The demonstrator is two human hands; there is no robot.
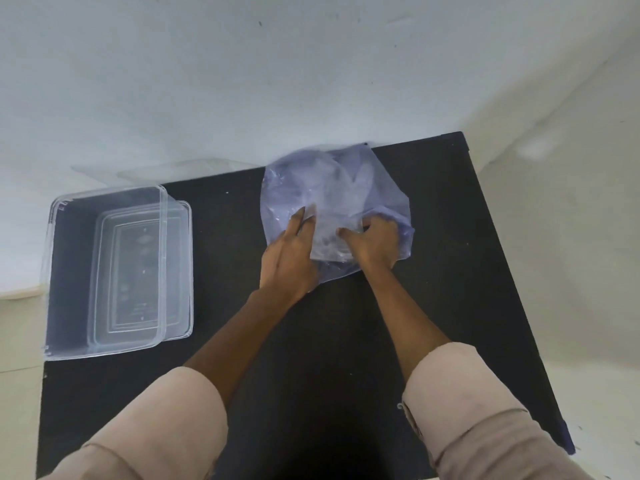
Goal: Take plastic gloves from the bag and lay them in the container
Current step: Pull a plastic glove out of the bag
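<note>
Both hands are on the bag (332, 199) — the left hand (287, 258) has its fingers spread flat on the plastic, the right hand (374, 242) curled, gripping the near edge. Whitish gloves (332, 188) show dimly just beyond the fingertips. The container (114, 271) sits well left of the left fingers — nothing in it.

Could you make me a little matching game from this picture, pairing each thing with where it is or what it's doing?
Things:
1. left hand
2. right hand
3. container
4. bag

Descriptions:
A. clear and empty, at the table's left side
B. bluish see-through plastic, against the wall
C. fingers flat, reaching into the bag's mouth
D. fingers curled, gripping the bag's near edge

Pairs: 1-C, 2-D, 3-A, 4-B
</note>
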